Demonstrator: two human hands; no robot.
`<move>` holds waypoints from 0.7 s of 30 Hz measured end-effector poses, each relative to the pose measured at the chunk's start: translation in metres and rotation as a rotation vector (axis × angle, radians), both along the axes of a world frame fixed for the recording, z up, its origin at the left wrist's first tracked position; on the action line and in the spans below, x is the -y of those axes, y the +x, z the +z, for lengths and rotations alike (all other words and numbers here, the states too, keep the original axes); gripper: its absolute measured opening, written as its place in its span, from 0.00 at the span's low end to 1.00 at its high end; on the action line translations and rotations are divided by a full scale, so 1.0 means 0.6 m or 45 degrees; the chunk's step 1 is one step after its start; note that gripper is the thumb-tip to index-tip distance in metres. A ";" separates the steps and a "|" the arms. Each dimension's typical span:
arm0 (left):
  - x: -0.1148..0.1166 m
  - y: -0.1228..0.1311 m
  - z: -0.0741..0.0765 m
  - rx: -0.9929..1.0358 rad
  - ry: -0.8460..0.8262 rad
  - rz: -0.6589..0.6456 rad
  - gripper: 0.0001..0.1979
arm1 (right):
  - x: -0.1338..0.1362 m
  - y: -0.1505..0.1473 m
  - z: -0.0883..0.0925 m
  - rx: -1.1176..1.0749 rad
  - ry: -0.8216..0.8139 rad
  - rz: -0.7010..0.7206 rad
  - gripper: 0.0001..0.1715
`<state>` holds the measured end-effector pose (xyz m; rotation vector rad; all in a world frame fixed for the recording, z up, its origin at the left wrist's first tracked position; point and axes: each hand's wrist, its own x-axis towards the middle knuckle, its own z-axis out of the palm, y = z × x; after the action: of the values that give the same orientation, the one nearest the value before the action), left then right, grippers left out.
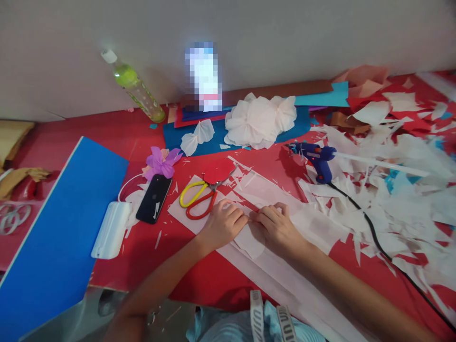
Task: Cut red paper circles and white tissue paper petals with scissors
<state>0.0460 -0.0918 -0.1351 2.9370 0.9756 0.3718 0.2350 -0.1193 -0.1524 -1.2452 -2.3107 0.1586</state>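
Note:
My left hand [227,223] and my right hand [280,227] are close together over the table, fingers closed in a pinch. Between them is a cut white paper piece [253,246], partly hidden by my fingers and hanging toward me. Larger white paper sheets [276,268] lie underneath, reaching to the table's front edge. Just beyond my left hand rest scissors [199,200] with one yellow and one red handle. A round red paper piece [219,170] covers part of them.
A blue glue gun [318,154] with a black cord lies right, beside heaped paper scraps [409,199]. White paper flowers [256,121] sit at the back, near a leaning bottle [137,90] and a lit screen [204,76]. Left are a black phone [154,198], a white power bank [112,230] and a blue board [60,228].

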 end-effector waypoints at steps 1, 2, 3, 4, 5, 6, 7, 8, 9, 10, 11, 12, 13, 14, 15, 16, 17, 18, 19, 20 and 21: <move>0.000 0.000 0.001 -0.013 -0.005 0.000 0.10 | 0.000 0.000 -0.001 -0.001 0.008 0.001 0.09; 0.000 -0.001 0.002 -0.025 -0.007 -0.001 0.10 | -0.001 0.001 -0.002 -0.003 0.017 -0.001 0.09; 0.000 -0.001 0.003 -0.036 -0.004 -0.004 0.10 | -0.001 0.001 -0.002 -0.005 0.028 -0.001 0.08; 0.001 -0.001 0.004 -0.045 0.003 -0.007 0.11 | -0.002 0.002 -0.001 -0.003 0.034 0.008 0.08; 0.001 -0.001 0.005 -0.052 0.011 -0.011 0.11 | -0.002 0.003 0.000 0.002 0.038 0.018 0.08; 0.001 -0.001 0.006 -0.056 0.020 -0.013 0.11 | -0.003 0.003 0.001 0.012 0.038 0.035 0.08; 0.001 -0.002 0.007 -0.059 0.028 -0.014 0.11 | -0.003 0.005 0.002 0.022 0.036 0.051 0.08; 0.002 -0.001 0.007 -0.061 0.036 -0.014 0.11 | -0.003 0.006 0.004 0.033 0.032 0.065 0.08; 0.002 -0.001 0.008 -0.061 0.045 -0.012 0.11 | -0.003 0.007 0.005 0.046 0.024 0.076 0.08; 0.002 -0.001 0.007 -0.062 0.055 -0.009 0.11 | -0.003 0.009 0.006 0.054 0.014 0.080 0.08; 0.002 -0.001 0.007 -0.063 0.064 -0.006 0.11 | -0.003 0.010 0.007 0.058 0.005 0.082 0.08; 0.002 -0.001 0.007 -0.061 0.073 -0.003 0.11 | -0.004 0.012 0.008 0.058 -0.003 0.086 0.08; 0.003 -0.001 0.007 -0.058 0.079 -0.004 0.11 | -0.004 0.014 0.009 0.055 -0.007 0.089 0.08; 0.003 -0.001 0.007 -0.049 0.084 -0.004 0.10 | -0.006 0.015 0.010 0.052 -0.012 0.094 0.08; 0.004 0.000 0.007 -0.037 0.086 -0.005 0.10 | -0.007 0.016 0.011 0.046 -0.018 0.101 0.09; 0.004 0.000 0.007 -0.021 0.084 -0.003 0.09 | -0.009 0.017 0.011 0.035 -0.028 0.109 0.10; 0.005 0.000 0.006 -0.001 0.079 0.005 0.08 | -0.010 0.018 0.012 0.018 -0.041 0.116 0.11; 0.006 0.000 0.006 0.022 0.067 0.017 0.08 | -0.012 0.019 0.012 -0.006 -0.057 0.119 0.13; 0.006 0.001 0.006 0.043 0.051 0.035 0.08 | -0.014 0.019 0.011 -0.033 -0.074 0.118 0.14; 0.007 0.002 0.006 0.064 0.033 0.057 0.08 | -0.015 0.019 0.011 -0.058 -0.092 0.117 0.15; 0.007 0.003 0.005 0.081 0.014 0.078 0.08 | -0.016 0.019 0.011 -0.077 -0.109 0.112 0.15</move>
<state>0.0476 -0.0960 -0.1319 2.8907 1.0603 0.4709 0.2464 -0.1100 -0.1458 -1.1640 -2.3292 0.3247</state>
